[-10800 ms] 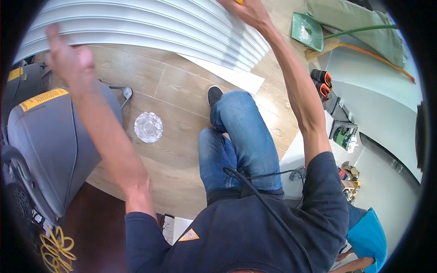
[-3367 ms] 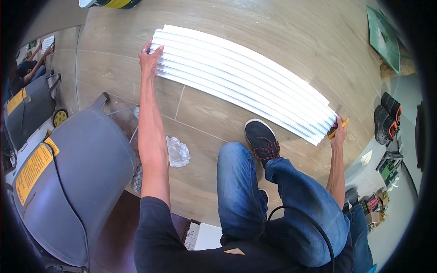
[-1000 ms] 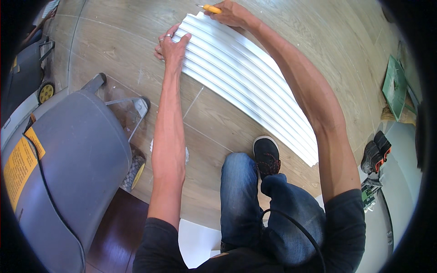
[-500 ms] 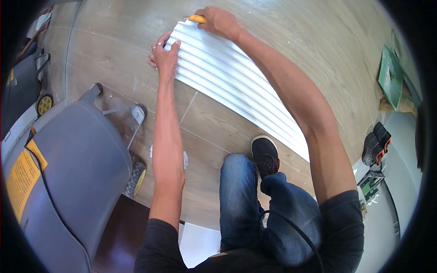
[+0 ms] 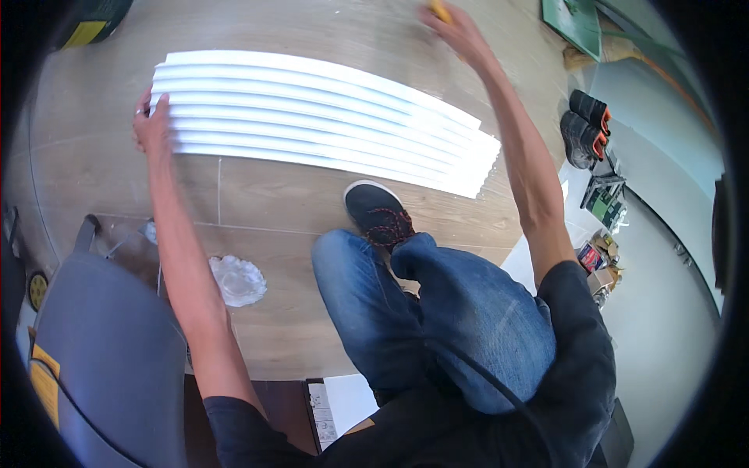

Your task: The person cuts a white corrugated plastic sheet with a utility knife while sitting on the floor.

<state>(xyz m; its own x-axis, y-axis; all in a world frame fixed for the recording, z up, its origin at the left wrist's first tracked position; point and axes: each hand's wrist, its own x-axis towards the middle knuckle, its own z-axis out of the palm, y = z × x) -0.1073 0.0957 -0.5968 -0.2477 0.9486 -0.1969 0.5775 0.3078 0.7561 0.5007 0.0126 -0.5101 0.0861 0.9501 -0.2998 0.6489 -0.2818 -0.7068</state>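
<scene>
The fingers of the left hand (image 5: 154,123) pinch the left end of the white ribbed panel (image 5: 312,109), thumb above. Those of the right hand (image 5: 458,33) are curled around a yellow tool (image 5: 441,11), blurred. The panel is above the floor (image 5: 289,335); touching, I cannot tell. With one-sided holding, it might turn. Half a second ago, the tool was at its left end; now it is well apart.

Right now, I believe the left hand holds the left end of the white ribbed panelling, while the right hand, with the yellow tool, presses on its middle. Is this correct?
Not entirely: the head view shows the right hand with the yellow tool off the white ribbed panelling, beyond its far edge. The left hand does hold the left end.
</scene>
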